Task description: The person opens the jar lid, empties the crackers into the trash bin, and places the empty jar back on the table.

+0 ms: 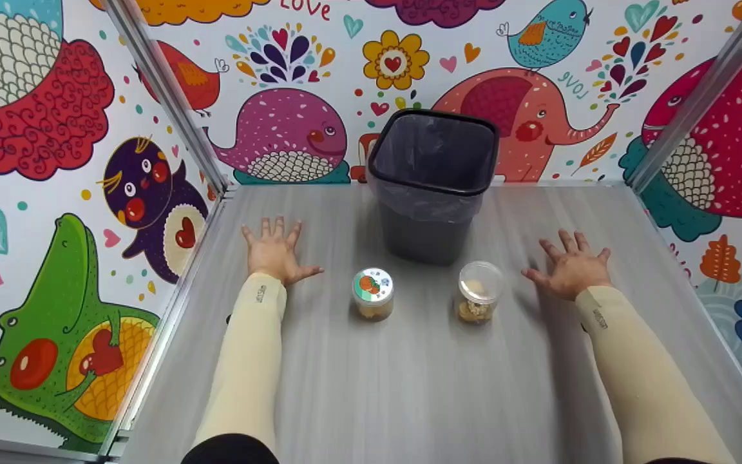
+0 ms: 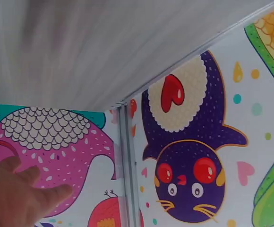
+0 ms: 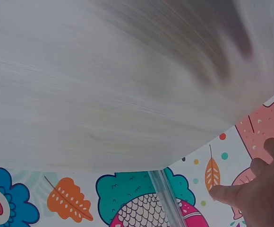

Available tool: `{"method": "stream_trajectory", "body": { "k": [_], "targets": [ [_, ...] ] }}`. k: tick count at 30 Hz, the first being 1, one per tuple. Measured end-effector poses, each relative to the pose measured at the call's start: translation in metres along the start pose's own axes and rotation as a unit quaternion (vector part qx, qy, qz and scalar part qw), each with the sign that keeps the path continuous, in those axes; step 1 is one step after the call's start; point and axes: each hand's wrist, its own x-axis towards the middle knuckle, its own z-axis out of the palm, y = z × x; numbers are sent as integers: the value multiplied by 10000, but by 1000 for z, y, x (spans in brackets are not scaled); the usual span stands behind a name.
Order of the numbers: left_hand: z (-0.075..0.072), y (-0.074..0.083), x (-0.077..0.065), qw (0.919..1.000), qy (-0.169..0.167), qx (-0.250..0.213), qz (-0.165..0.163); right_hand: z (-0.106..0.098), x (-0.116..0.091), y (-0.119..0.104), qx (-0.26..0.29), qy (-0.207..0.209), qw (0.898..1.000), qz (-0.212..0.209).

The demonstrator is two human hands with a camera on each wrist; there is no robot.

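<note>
Flanking the left jar (image 1: 373, 295) and right jar (image 1: 476, 307) near center frame, your left hand (image 1: 274, 254) and right hand (image 1: 572, 269) are splayed, holding nothing; gripping low and level should best keep jars upright.

Grey streaked tabletop (image 1: 409, 393)
On it stand a label-topped jar (image 1: 373, 294), a clear jar (image 1: 479, 290) and, behind them, a dark bag-lined bin (image 1: 424, 225).

Both sleeves (image 1: 245, 367) are close-fitting, smooth and pale cream. Just behind each wrist cuff (image 1: 269, 278) sits small dark lettering (image 1: 261, 294); farthest from the left cuff, black fabric (image 1: 230, 449) shows a rounded edge.
</note>
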Motion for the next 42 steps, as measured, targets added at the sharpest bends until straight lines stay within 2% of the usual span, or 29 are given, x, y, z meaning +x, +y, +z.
{"method": "stream_trajectory", "body": {
  "k": [6,11,16,19,24,26,28,30,33,37,42],
  "targets": [
    [-12,36,0,9957,319,-794,361,16,8,12,54,229,9996,-129],
    [-29,76,-9,9835,691,-1419,882,28,11,20,402,395,9978,-360],
    [-44,115,-25,9638,1346,-1719,1530,32,6,16,659,569,9945,-587],
    [-51,139,-37,9482,1696,-1882,1917,34,2,14,773,746,9911,-788],
    [-52,182,-60,9328,1868,-1916,2413,38,-7,10,948,1138,9807,-1279],
    [-47,199,-69,9291,1828,-1982,2532,39,-11,8,1027,1310,9742,-1525],
    [-38,215,-78,9238,1747,-2239,2570,41,-13,7,1093,1495,9665,-1775],
    [-27,230,-85,9193,1573,-2642,2458,42,-15,6,1105,1696,9576,-2052],
    [-12,251,-91,9130,1045,-3340,2099,43,-16,2,1056,1961,9435,-2452],
    [2,269,-88,9010,367,-3992,1658,45,-16,-4,927,2107,9334,-2754],
    [9,282,-72,8791,8,-4581,1319,47,-16,-16,915,1995,9331,-2848]
  ]
}}
